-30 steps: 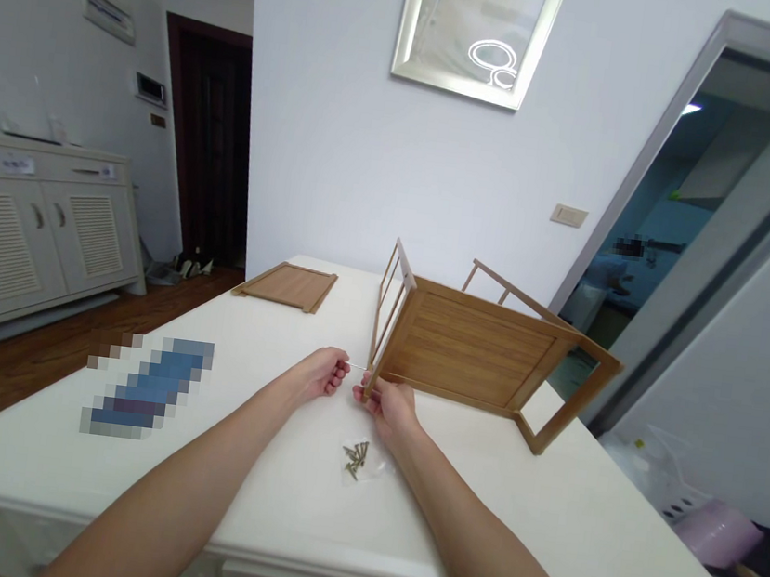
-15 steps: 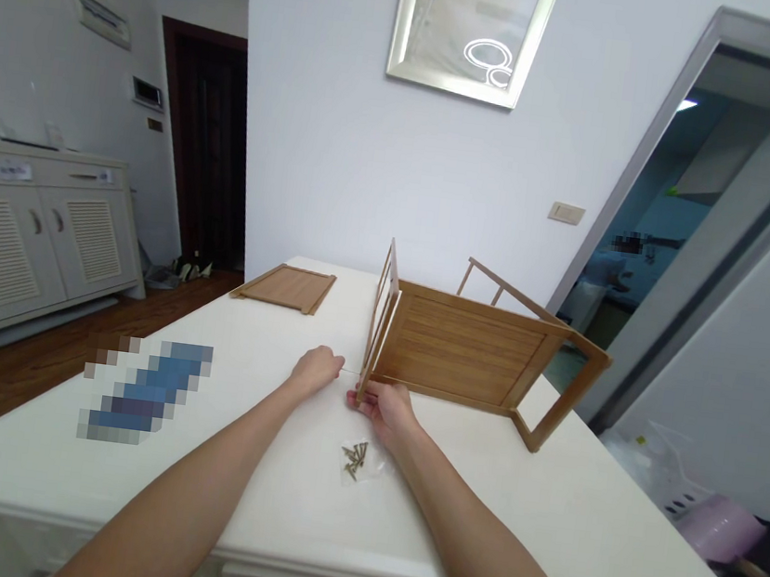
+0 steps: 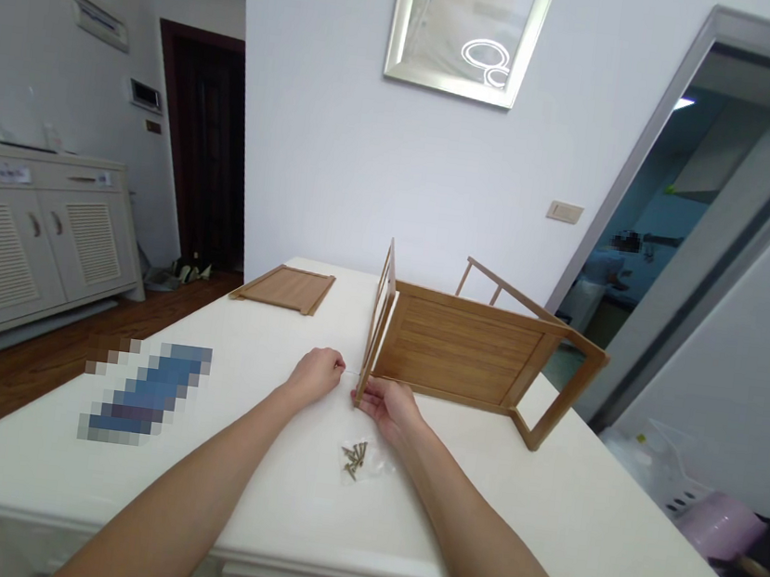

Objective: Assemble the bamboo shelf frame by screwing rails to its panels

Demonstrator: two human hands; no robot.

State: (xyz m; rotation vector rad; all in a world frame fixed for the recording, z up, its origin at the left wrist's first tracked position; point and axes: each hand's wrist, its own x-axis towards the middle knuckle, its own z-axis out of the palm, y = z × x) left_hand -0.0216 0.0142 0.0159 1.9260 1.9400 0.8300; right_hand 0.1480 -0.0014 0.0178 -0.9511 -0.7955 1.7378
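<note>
A partly joined wooden shelf unit (image 3: 466, 347) lies on its side on the white table (image 3: 249, 534). At its left end stands a slim upright side frame (image 3: 373, 343), and my right hand (image 3: 393, 408) grips the lower front corner of that frame, thumb and fingers around it. Just left of it, my left hand (image 3: 315, 375) is closed in a pinch on a thin metal rod (image 3: 350, 372) that points at the frame's corner; most of the rod is hidden in the fingers. Several bronze-coloured screws (image 3: 354, 458) lie on a clear plastic bag (image 3: 374, 465) in front of my right hand.
A flat wooden panel (image 3: 287, 288) rests at the table's back left. Nearer on the left is a blurred-out blue item (image 3: 151, 391). The white wall (image 3: 330, 160) rises close behind the table. A pink bin (image 3: 724, 527) stands beyond the right edge.
My left hand has turned slightly at the wrist, with the rod still at the frame. The fingers of my right hand have shifted a little on the corner. The shelf unit stays put.
</note>
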